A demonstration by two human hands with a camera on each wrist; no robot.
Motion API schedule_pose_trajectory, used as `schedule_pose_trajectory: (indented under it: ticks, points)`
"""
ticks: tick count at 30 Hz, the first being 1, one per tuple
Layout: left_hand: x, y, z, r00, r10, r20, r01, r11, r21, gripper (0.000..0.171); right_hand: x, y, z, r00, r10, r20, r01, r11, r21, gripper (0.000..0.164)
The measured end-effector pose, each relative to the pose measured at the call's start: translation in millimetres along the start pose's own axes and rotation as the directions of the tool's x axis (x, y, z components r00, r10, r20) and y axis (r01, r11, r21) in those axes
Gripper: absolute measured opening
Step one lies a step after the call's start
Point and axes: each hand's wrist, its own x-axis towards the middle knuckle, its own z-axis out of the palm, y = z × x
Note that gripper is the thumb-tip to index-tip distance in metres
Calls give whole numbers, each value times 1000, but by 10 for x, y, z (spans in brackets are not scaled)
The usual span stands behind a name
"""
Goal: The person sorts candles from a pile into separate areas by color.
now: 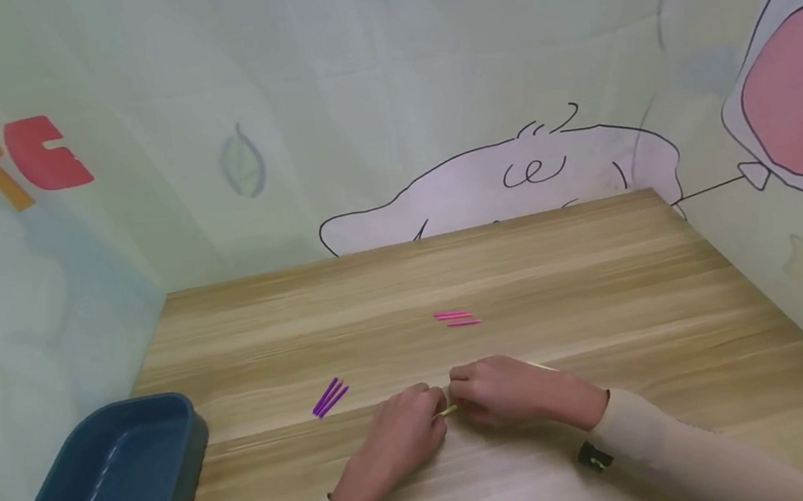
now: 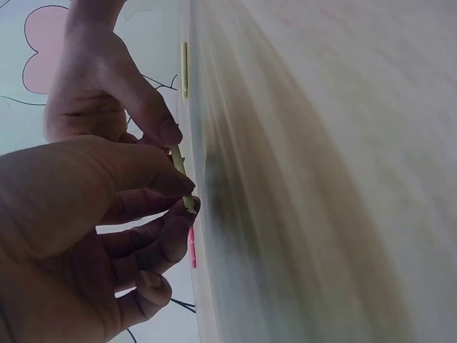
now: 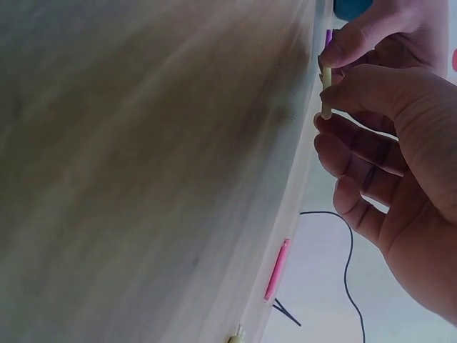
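Observation:
Over the near middle of the wooden table, my left hand and right hand meet at a thin pale-yellow stick. Each hand pinches it between thumb and fingers, one hand towards each end. In the left wrist view the yellow stick runs between both sets of fingertips, which cover parts of it. The right wrist view shows the same stick just above the tabletop. Another pale-yellow stick lies behind my right wrist, partly hidden.
Several purple sticks lie in a small bunch left of my hands. Several pink sticks lie side by side farther back. A deep blue tray stands at the table's left edge. Printed cloth hangs behind the wooden table.

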Motion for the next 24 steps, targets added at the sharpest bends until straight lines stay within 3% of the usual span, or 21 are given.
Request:
schedule_pose_trajectory:
  ticks: [16, 24]
  points:
    - [-26, -7, -18, 999, 6, 43, -6, 1000, 13, 6, 0, -26, -11, 999, 37, 34, -38, 999, 29, 11]
    - [-50, -25, -53, 998, -7, 57, 6, 1000, 21, 14, -13, -26, -6, 995, 61, 80, -63, 998, 26, 11]
